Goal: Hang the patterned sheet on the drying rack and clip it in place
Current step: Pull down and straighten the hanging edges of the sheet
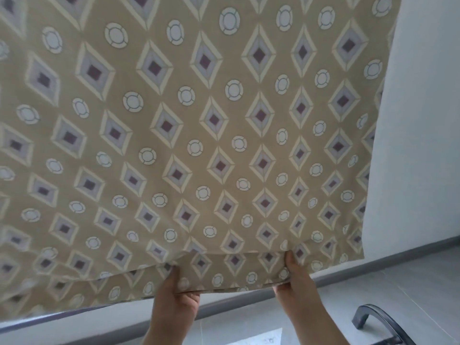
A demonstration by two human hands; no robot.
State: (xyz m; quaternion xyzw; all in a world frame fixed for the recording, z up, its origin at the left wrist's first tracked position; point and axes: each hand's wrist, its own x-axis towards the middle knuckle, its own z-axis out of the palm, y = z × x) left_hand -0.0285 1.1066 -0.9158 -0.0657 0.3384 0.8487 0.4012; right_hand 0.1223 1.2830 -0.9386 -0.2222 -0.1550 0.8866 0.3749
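Note:
The patterned sheet, tan with purple diamonds and white circles, hangs down and fills most of the view. Its top and whatever holds it are out of frame. My left hand grips the sheet's lower hem, thumb on the front and fingers curled behind the cloth. My right hand pinches the same hem a little further right, thumb pressed on the front. The hem between the two hands is folded up slightly. No clip is in view.
A white wall stands behind the sheet on the right. A grey baseboard runs along the pale floor. A dark curved foot of a stand sits at the lower right. A white sheet of paper lies on the floor.

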